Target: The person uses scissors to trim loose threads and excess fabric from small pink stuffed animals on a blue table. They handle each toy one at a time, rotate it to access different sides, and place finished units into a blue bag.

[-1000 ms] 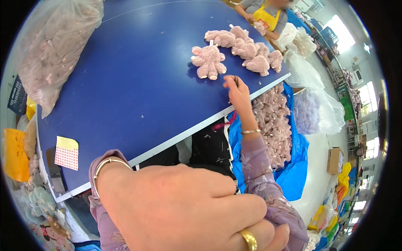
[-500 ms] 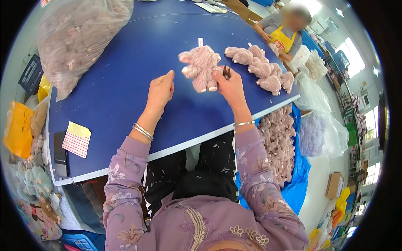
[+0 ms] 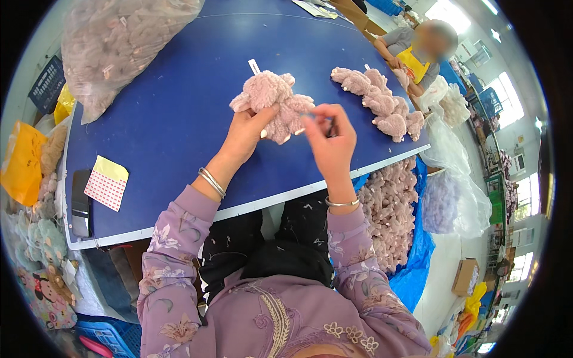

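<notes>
A pink plush animal with a white tag at its head is held over the blue table. My left hand is closed round its left side, thumb across the front. My right hand is at the toy's right side, fingers bent and partly blurred by motion. Within its curled fingers shows a bit of the dark thread snips; the blades are not clear. To the right of this hand lies a row of similar plush animals, bunched together on the table.
A large clear bag of plush toys stands at the far left of the blue table. A sticker sheet and a dark phone lie near its left edge. Below right is a blue-lined heap of pink plush. A co-worker sits far right.
My left hand, held apart before, now grips the plush animal. The toy has turned and shifted slightly left. My right hand has let go of its body and bends its fingers at its right side.
</notes>
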`<state>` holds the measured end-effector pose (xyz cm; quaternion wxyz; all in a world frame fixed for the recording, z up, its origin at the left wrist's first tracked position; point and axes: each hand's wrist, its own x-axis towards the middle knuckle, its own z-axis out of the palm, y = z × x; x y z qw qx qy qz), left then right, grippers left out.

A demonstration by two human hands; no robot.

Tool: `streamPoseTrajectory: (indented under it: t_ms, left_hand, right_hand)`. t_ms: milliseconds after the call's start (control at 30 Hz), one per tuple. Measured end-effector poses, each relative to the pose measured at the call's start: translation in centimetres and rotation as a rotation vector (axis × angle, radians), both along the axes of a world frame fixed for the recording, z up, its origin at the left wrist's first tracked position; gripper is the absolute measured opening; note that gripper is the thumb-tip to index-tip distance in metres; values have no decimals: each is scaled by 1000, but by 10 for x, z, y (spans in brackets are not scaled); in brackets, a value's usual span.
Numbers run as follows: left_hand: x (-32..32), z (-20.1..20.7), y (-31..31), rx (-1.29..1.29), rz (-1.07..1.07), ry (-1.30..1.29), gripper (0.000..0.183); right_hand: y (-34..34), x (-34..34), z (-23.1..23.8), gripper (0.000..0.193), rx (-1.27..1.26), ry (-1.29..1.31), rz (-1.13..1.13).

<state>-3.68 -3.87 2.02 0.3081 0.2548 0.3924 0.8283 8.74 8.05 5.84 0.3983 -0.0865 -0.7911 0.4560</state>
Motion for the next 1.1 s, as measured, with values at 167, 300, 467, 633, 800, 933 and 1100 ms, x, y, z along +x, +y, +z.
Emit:
streamPoseTrajectory:
  t_ms: [167, 300, 467, 633, 800, 933, 1100]
  left_hand:
    - [3, 1, 0, 83, -60, -67, 36]
    - [6, 5, -2, 118, -78, -82, 34]
    - [5, 1, -2, 86, -40, -71, 33]
    - [1, 3, -6, 29, -63, -85, 38]
    - [10, 7, -2, 83, -76, -42, 38]
    - [8, 1, 1, 92, -86, 7, 36]
    - [14, 1, -2, 12, -115, 67, 36]
  right_hand:
    - [-15, 0, 1, 17, 135, -137, -13]
    - [-10, 6, 2, 12, 135, -139, -7]
    - [-2, 29, 19, 9, -579, -115, 226]
    - [15, 64, 16, 17, -528, -92, 540]
    - [-8, 46, 12, 9, -121, -115, 86]
    - [-9, 34, 0, 9, -95, -130, 102]
    - [-1, 25, 1, 17, -343, -30, -7]
